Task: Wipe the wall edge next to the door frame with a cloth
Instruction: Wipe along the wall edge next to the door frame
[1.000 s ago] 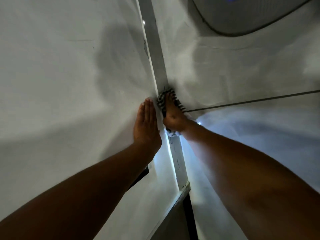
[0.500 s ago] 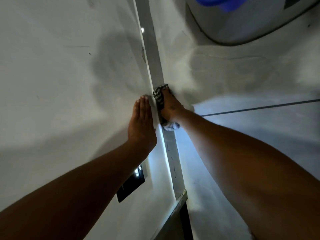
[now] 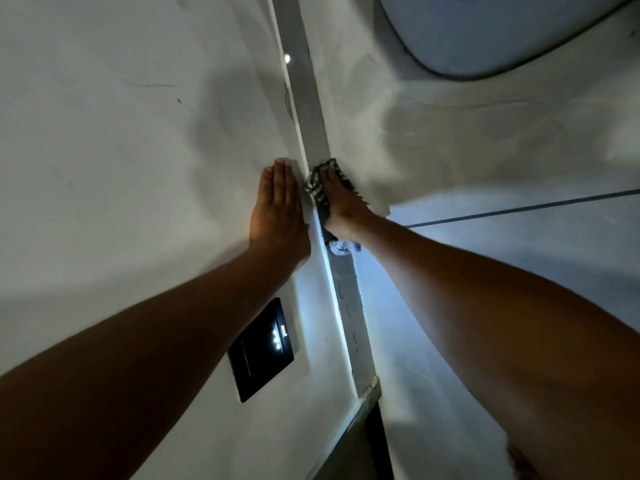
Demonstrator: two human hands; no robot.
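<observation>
A narrow grey wall edge (image 3: 311, 109) runs up the middle of the view between two white wall faces. My right hand (image 3: 341, 206) presses a black-and-white patterned cloth (image 3: 316, 183) flat against that edge, with a bunched end of the cloth showing below my wrist. My left hand (image 3: 277, 206) lies flat with fingers together on the white wall just left of the edge, holding nothing. The top of a dark door frame (image 3: 363, 407) shows at the bottom centre, below the edge.
A black switch plate (image 3: 259, 351) with small lit dots sits on the left wall under my left forearm. A thin dark cable (image 3: 519, 207) crosses the right wall. A curved pale fixture (image 3: 485, 32) fills the upper right corner.
The view has tilted so more of the switch plate shows. My right hand and the cloth have slid a little along the grey edge. My left hand stays flat on the wall.
</observation>
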